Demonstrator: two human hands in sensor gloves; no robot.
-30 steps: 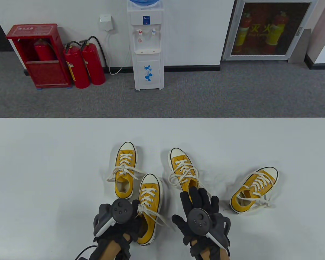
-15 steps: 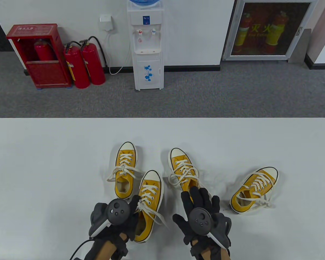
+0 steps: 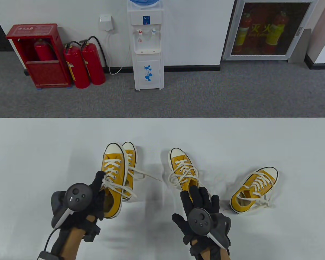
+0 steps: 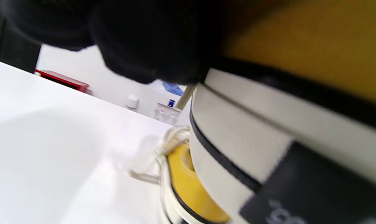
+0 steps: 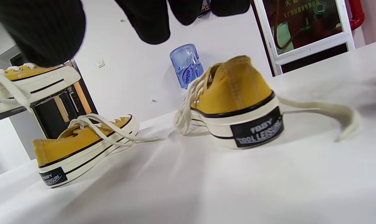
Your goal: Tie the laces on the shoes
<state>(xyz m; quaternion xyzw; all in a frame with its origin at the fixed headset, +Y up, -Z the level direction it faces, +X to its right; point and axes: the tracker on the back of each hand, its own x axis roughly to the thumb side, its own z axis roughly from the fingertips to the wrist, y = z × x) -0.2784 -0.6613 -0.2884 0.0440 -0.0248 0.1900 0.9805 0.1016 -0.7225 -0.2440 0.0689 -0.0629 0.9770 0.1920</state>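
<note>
The left hand (image 3: 93,196) has carried one yellow sneaker (image 3: 112,180) away from the table's near middle and holds it lifted on the left, partly over the far-left sneaker (image 3: 130,159); its fingers seem curled around the shoe's side near the laces, though the wrist view is blurred. Half a second ago this shoe was lower and closer to the right hand (image 3: 199,207). That hand has not moved: fingers straight, resting at the heel of the middle sneaker (image 3: 182,169). The shoe is probably being set aside, so another comes next.

Black knit gloves on each hand — left hand (image 3: 97,189), right hand (image 3: 199,201) — with dark grey round trackers strapped on.
</note>
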